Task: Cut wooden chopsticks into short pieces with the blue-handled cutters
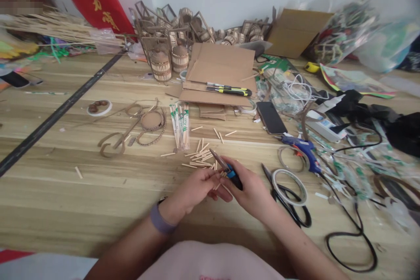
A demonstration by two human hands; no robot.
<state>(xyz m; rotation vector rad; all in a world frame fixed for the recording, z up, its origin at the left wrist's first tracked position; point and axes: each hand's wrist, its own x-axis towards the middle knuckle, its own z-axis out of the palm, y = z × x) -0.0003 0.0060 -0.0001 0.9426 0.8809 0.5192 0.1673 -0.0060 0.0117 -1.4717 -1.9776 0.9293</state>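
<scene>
Each hand has a closed grip. The left hand (197, 188) pinches a few short sticks (222, 176) between thumb and fingers, with hardly any gap. The right hand (247, 183) is wrapped around the blue-and-black handle of a cutter (233, 178), its metal tip pointing up and to the left, away from the body. Whether its blades are parted, or are biting a stick, cannot be told; the fingers cover that spot. Cutter and held sticks meet between the two hands, low over the bench (131, 201), just on the near side of a loose pile (201, 157) of cut-looking pieces.

To handle this well, the person would do best to pinch the sticks close to the blades so they do not twist, with the left fingertips behind the cutting line. Squaring the ends first should give even lengths. A square, firm squeeze ought to splinter the wood less than a slanted one, and working low over the pile should stop offcuts from scattering.
</scene>
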